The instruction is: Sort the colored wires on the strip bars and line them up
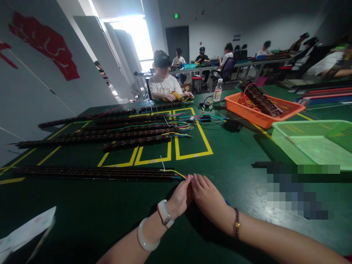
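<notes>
Far left, paper (31, 227) hangs over the near part of the desk (236, 157). The near strip (93, 173), dark and long, lies flat across the desk's left half, its wires (178, 173) leaving the right end; a white tie (162, 164) stands up near that end. Behind it, other strips (132, 126) lie close together, lead ends bunched. At the wire ends, the left hand (182, 196) is pinched on the wires and the right hand (208, 195) is closed against it, fingertips meeting; the exact hold of each is hidden. To the right stand an orange basket (239, 109) and a green basket (286, 136).

Risks, as judged: a hard pull could strain the wire roots or drag the strip; the covered ends could be mispaired; the upright tie could snag a sleeve.
</notes>
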`<action>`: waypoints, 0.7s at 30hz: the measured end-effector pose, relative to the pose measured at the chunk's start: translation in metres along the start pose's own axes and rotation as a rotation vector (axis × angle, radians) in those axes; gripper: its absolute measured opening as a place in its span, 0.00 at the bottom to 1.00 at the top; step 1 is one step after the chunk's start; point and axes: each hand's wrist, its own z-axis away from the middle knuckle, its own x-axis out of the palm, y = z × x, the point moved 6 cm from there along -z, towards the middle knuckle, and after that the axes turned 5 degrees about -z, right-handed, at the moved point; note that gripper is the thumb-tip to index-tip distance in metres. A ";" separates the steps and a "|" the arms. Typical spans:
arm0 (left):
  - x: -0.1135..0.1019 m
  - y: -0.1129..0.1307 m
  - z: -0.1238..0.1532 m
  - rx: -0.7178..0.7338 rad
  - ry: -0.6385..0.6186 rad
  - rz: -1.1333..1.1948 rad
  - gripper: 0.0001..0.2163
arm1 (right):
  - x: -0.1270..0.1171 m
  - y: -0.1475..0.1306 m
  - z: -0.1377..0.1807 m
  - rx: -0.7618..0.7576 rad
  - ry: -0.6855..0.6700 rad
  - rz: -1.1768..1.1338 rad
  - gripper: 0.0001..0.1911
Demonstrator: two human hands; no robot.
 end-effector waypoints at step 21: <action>0.016 0.004 0.004 -0.029 -0.206 -0.060 0.08 | -0.016 0.027 0.046 0.392 -0.086 -0.296 0.05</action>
